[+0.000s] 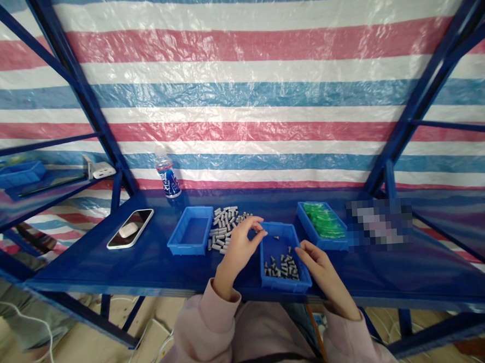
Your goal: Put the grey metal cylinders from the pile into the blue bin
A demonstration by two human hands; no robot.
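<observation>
My left hand (245, 241) hovers over the left rim of a blue bin (265, 281). Its thumb and index finger curve toward each other with a small gap, and I see nothing between them. Inside that bin, several small dark metal screws (286, 266) lie heaped at the near end, while a lone one (276, 237) is near the far end. At the bin's right rim is my right hand (318, 262), thumb and fingers closed together; what they grip, if anything, is hidden. Several grey metal cylinders (221, 232) lie loose on the table, partly behind my left hand.
An unfilled blue bin (190, 246) stands left of the cylinders. Right of centre, another bin (311, 233) holds green plastic packets (325, 220). A phone (136, 223) carrying a white case (128, 229), a bottle (168, 178) and a blurred patch (379, 225) also occupy the blue table (149, 272).
</observation>
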